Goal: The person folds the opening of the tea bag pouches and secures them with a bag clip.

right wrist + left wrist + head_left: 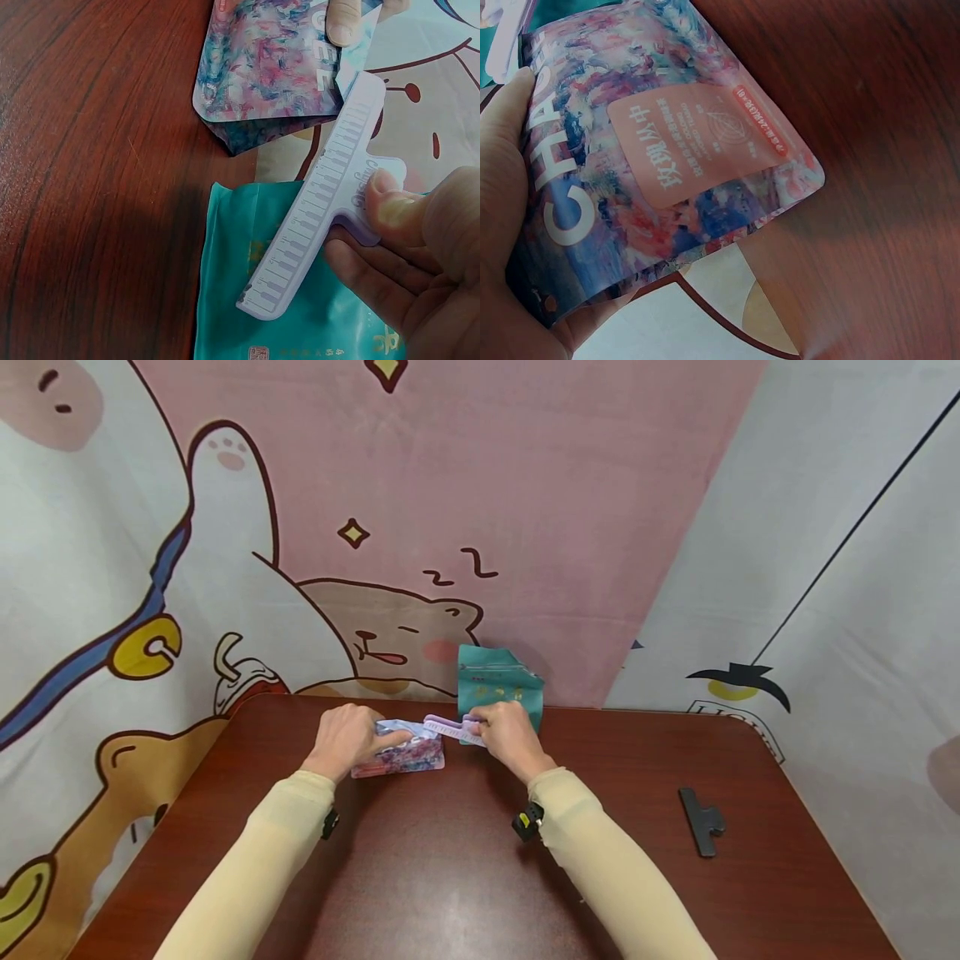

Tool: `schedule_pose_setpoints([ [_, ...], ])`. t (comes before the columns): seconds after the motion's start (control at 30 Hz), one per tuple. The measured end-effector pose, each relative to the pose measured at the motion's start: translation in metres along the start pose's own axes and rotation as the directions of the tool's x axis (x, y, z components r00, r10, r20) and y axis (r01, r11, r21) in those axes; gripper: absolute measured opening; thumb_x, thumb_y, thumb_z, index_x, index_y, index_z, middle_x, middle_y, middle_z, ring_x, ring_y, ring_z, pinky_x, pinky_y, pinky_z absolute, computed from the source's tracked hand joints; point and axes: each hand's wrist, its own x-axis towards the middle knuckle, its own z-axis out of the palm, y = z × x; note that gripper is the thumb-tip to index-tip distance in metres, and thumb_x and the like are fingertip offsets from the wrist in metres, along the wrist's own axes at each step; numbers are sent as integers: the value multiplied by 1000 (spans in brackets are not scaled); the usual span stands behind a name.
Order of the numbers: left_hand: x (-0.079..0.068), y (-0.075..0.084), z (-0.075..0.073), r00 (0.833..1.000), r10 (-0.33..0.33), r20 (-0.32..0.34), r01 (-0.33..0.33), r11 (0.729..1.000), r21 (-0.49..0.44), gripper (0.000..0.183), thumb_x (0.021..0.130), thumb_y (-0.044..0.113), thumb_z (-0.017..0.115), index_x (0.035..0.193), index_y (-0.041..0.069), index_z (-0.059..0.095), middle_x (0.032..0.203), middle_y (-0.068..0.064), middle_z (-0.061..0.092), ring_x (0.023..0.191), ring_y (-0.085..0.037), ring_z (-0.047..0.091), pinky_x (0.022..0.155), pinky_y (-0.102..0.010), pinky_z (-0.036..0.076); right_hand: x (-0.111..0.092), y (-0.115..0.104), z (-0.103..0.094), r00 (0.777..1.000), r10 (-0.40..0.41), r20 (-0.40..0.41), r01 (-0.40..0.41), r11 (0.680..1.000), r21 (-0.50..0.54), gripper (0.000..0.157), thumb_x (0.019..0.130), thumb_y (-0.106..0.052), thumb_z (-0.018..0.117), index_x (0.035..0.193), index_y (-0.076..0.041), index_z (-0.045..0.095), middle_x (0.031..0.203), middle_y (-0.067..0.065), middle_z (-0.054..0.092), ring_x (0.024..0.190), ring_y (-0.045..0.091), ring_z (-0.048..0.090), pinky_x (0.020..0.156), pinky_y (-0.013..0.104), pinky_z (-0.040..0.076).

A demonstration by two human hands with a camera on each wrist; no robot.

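Patterned pouch [645, 142] is held in the left grip [345, 742], apparently for steadiness, beside the lilac clip [316, 199] the right grip [510, 739] pinches.

The colourful pouch [649, 142] is showing white "CHA", and its pink label [697, 146] "24克(3克×8)". Script on the lilac clip [319, 199] is looking like "Music". Two letters "Z" are standing on the wall cloth [585, 510]. The teal bag's [498, 681] gold print is escaping me.

Table [442, 877]: wood-grained, glossy. On it: dark clip [699, 822], plastic-looking, matt. Near its far edge: lilac clip [322, 187], smooth plastic; patterned pouch [667, 135], smooth film; teal pouch [232, 247], creased film. Behind it: wrinkled cloth [562, 485].
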Motion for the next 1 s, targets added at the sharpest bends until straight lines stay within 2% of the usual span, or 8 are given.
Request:
schedule_pose_setpoints([
  [0.27,-1,-1,0,1000,-3,8,3,1000,6,68,83,69,74,47,18,46,50,6,22,50,-11,24,47,-29,20,4,-1,2,1000,-18,8,18,1000,-12,11,91,-4,77,99,-9,83,92,7,79,75,23,72,71,39,58],
  [0.67,-1,-1,-1,1000,9,6,-9,1000,-1,65,83,69,75,49,17,56,49,6,24,50,-11,23,46,-29,21,9,0,6,1000,-10,21,10,1000,-5,15,92,-2,75,100,-10,83,94,7,79,78,23,72,71,38,58],
  [0.9,-2,0,-1,999,35,-7,-35,999,-9,56,81,69,75,67,14,74,51,9,22,51,-10,22,46,-29,19,10,2,6,999,-28,22,28,999,20,16,90,0,75,98,-10,84,92,6,79,75,21,70,70,38,58],
  [1.0,-3,0,0,998,55,-30,-55,998,-11,57,81,69,75,60,16,68,52,9,20,51,-10,22,47,-29,17,11,2,6,999,-27,27,27,999,21,17,90,1,74,98,-11,84,92,5,79,75,20,69,71,38,57],
])
